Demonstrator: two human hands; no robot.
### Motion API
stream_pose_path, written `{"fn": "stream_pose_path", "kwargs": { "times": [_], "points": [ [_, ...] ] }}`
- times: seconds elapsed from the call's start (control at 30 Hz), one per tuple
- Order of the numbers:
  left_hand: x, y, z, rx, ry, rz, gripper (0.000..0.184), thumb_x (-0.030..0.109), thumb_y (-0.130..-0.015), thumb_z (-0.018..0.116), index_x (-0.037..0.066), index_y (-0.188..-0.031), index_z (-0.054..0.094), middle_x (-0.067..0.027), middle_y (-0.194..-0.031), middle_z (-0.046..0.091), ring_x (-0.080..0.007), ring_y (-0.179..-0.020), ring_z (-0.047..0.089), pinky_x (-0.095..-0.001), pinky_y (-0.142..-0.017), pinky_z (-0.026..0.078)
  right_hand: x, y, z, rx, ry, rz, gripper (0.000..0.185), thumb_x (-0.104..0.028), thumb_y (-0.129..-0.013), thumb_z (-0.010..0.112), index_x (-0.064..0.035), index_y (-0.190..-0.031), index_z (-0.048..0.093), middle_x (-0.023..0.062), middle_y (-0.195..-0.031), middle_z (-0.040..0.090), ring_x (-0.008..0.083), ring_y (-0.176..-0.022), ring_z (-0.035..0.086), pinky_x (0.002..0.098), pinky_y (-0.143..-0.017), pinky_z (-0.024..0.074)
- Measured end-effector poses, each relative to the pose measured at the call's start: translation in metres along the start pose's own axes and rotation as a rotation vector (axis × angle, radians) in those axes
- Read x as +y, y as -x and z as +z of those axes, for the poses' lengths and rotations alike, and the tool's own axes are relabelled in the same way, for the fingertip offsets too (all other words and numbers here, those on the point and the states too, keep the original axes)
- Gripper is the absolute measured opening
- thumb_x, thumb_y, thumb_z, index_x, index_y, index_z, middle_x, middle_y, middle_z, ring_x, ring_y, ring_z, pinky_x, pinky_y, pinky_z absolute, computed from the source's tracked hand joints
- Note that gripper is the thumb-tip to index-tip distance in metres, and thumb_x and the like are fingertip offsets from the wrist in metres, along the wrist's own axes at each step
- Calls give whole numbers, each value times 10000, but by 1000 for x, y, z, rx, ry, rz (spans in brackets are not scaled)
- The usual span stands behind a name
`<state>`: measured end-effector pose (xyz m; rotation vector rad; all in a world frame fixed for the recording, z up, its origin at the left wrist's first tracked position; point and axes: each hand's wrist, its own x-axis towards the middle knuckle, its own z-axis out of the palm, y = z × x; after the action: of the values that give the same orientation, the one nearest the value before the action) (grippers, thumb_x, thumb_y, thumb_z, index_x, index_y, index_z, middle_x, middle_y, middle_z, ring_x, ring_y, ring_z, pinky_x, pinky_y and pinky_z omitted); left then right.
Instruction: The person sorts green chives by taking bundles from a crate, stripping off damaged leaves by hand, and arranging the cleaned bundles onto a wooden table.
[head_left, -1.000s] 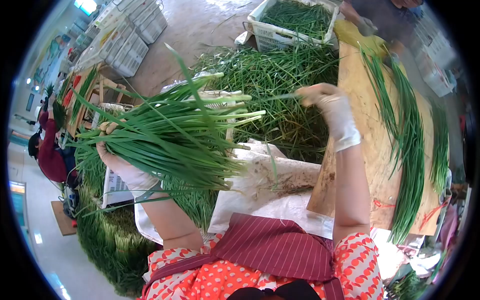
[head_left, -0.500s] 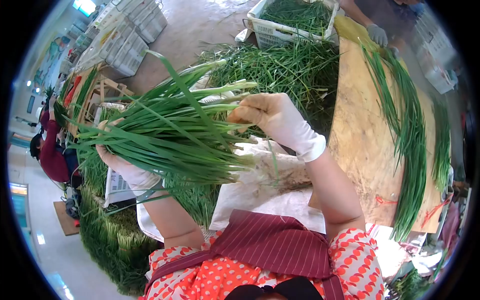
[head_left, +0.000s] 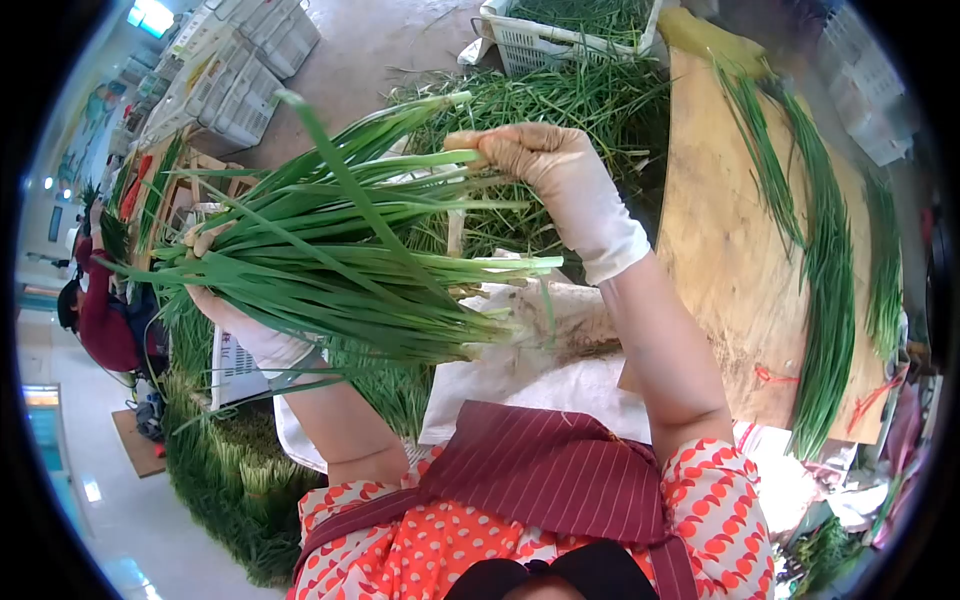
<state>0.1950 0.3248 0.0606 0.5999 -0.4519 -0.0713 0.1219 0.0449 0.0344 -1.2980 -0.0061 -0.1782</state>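
My left hand [head_left: 235, 315], in a pale glove, is wrapped round a large bundle of long green leafy stalks [head_left: 330, 265]. The leaves fan out to the right, their pale stem ends near the middle of the view. My right hand [head_left: 545, 170], in a stained white glove, pinches one pale stem end at the upper right of the bundle. Below the stem ends, a white cloth [head_left: 530, 385] with brown dirt lies in front of my apron.
A heap of loose green leaves [head_left: 620, 120] lies beyond my hands, with a filled white crate [head_left: 540, 50] behind it. On the right, a wooden board [head_left: 710, 250] bears long stalks. Stacked crates [head_left: 235, 90] and a person in dark red [head_left: 105, 320] are at left.
My right hand has come in from the right to the stem ends and closed on one. My left hand still grips the bundle. The co-worker's gloved hands at the board's far end have left the view.
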Motion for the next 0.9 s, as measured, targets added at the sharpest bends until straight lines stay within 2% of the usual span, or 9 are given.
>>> {"fn": "stream_pose_path", "kwargs": {
  "times": [0.1,0.17,0.23,0.43,0.63,0.77,0.83,0.87,0.9],
  "points": [
    [-3,1,7,205,-375,182,144,239,-877,460,130,-964,494,26,-938,525,-151,-927,495,-336,-891,384,0,0,-7,152,-240,-108,246,-211,-880,543,-6,-984,631,76,-880,657,133,-779,604,253,-782,467],
    [4,1,-6,130,-156,161,145,227,-876,460,127,-978,491,35,-938,519,-142,-939,486,-334,-897,383,2,2,-25,264,-383,-103,284,-265,-894,529,-19,-1006,618,66,-854,647,128,-760,582,265,-770,463],
    [11,2,-19,94,-111,60,147,213,-863,485,128,-983,489,38,-936,519,-135,-947,479,-337,-897,384,6,7,-41,388,-70,-7,330,-313,-882,549,-33,-1046,612,54,-904,648,111,-781,571,254,-789,451],
    [-5,6,2,11,128,-2,156,248,-844,526,134,-950,513,39,-931,520,-124,-931,485,-326,-871,393,8,24,-26,-106,-154,22,402,-209,-787,678,-25,-1131,583,39,-1024,632,84,-913,558,223,-830,428],
    [-4,5,0,45,283,-60,155,258,-842,530,134,-934,529,41,-934,526,-122,-928,491,-329,-894,385,-1,16,-10,-124,23,67,279,-62,-745,693,19,-1006,637,67,-874,668,92,-769,591,221,-740,476],
    [-8,4,6,2,389,-47,156,251,-839,532,133,-941,526,39,-928,527,-116,-925,492,-320,-894,383,-1,16,-3,-19,361,-138,212,-85,-702,730,-49,-908,691,79,-808,663,107,-714,592,234,-673,481],
    [-8,3,-2,133,46,97,164,246,-840,531,132,-957,523,41,-925,530,-112,-926,492,-313,-898,379,7,14,-1,78,618,-443,187,-80,-696,729,-51,-879,699,90,-796,658,122,-704,596,243,-649,480],
    [-8,3,-3,132,47,97,164,246,-840,531,132,-957,523,41,-925,530,-112,-926,492,-313,-898,379,11,18,4,110,274,-214,147,-88,-729,710,-44,-868,693,88,-825,663,127,-720,597,248,-679,480],
    [-8,3,-2,110,97,67,170,247,-841,530,131,-965,521,39,-932,528,-113,-926,491,-313,-901,378,17,17,6,110,274,-215,147,-88,-729,710,-44,-868,693,88,-825,663,127,-720,597,248,-679,480]
  ]
}}
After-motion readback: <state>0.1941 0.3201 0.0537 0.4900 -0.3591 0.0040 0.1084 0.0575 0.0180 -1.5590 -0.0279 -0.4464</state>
